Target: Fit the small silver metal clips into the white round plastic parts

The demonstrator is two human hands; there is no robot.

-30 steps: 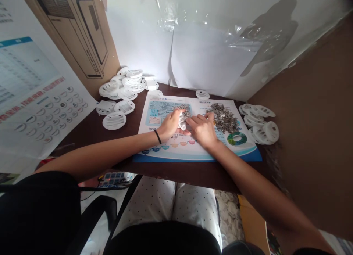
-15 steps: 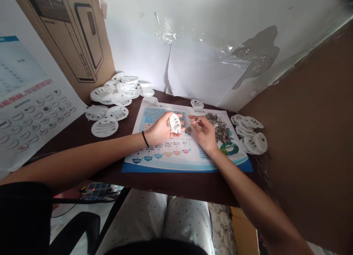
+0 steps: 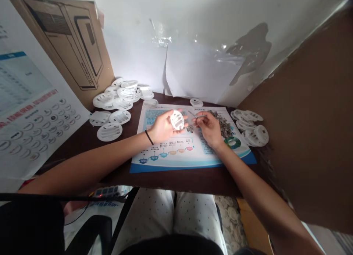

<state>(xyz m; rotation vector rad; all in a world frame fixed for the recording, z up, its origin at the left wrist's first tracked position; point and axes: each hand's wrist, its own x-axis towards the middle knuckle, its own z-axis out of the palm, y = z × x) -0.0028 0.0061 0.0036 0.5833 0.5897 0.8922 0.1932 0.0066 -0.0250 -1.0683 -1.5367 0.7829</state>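
Observation:
My left hand [image 3: 162,127] is closed around the edge of a round white plastic piece [image 3: 177,120], holding it tilted with its slotted inner side toward me. Just to the right, my right hand [image 3: 210,128] pinches a slim grey pointed tool [image 3: 192,114] between thumb and fingers; its tip points left toward the white piece, apart from it. A small cluster of tiny metal parts [image 3: 190,129] lies on the printed sheet [image 3: 171,165] between the hands. Behind the right hand is a larger heap of small metal parts [image 3: 225,127].
Many similar white round pieces [image 3: 109,132] lie piled at the left. Another stack of white pieces [image 3: 256,135] sits at the right, and a single white disc [image 3: 196,102] lies at the back. A cardboard box [image 3: 82,45] and a brown panel [image 3: 311,119] flank the dark table [image 3: 176,181].
The white piece has turned to face me more fully in my left hand. My right hand has turned, and the slim tool now sticks out leftward from its fingers. The view has shifted slightly.

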